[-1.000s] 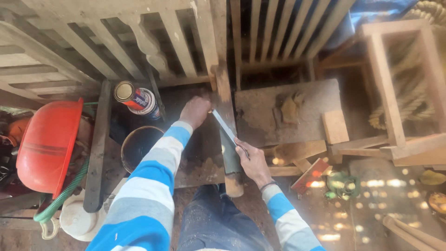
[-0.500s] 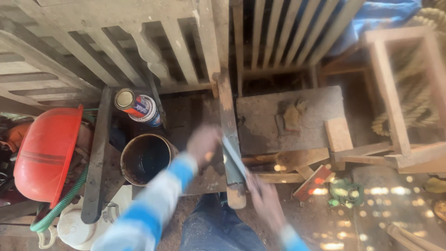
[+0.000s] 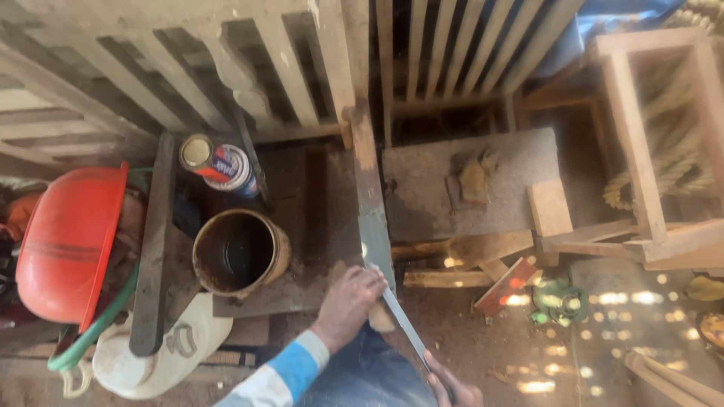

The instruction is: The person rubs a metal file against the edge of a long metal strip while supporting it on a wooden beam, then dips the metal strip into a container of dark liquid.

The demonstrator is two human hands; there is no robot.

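Observation:
My left hand [image 3: 348, 300] is closed around the lower end of a long narrow wooden slat [image 3: 368, 203] that runs away from me toward the slatted furniture. A thin metal blade [image 3: 402, 319] lies slanted against the slat's lower right edge, right beside my left hand. My right hand [image 3: 452, 392] grips the blade's near end at the bottom edge of the view and is partly cut off. Both sleeves are striped blue and white. My dark-trousered knee [image 3: 369, 373] is under the hands.
A rusty open bucket [image 3: 238, 252], a printed tin can [image 3: 217, 166], an orange plastic basin [image 3: 64, 241], a green hose [image 3: 94, 332] and a white jug [image 3: 162, 348] sit left. A flat grey board [image 3: 483, 188], wood offcuts and a wooden frame [image 3: 641, 136] lie right. Slatted panels [image 3: 286, 68] stand behind.
Both hands have slid down toward me along the slat; my left hand went from its upper part to its lower end, and the blade came down with my right hand.

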